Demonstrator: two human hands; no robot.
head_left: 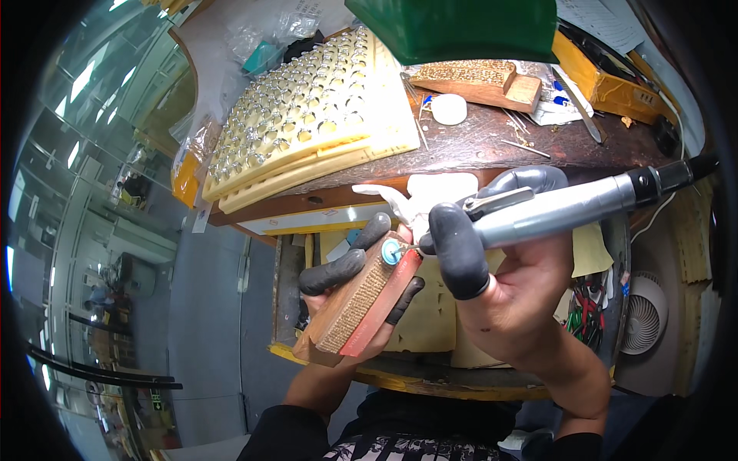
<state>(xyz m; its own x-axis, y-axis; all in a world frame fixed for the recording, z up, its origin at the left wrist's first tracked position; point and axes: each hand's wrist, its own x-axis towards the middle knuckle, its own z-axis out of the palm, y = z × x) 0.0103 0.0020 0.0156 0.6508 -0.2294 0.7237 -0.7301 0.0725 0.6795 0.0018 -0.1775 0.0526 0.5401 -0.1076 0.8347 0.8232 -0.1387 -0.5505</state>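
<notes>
My left hand [337,270], with black finger cots, grips a wooden block [361,303] that has a textured, bristly tan face and a red strip along one side. My right hand [500,284], also in black finger cots, is closed around a silver handpiece [553,206]. At the handpiece's thin tip, a small light-blue disc [392,250] sits at the upper end of the block; whether it presses on it I cannot tell. A white piece of cloth or paper [438,184] shows behind my fingers.
Cream trays of rings [296,107] cover the bench's left. Behind are a green shade [453,27], a second wooden block [477,88], a white round pot [449,108] and metal tools. An open drawer [430,323] holds pliers [584,307]; a fan [644,315] stands at right.
</notes>
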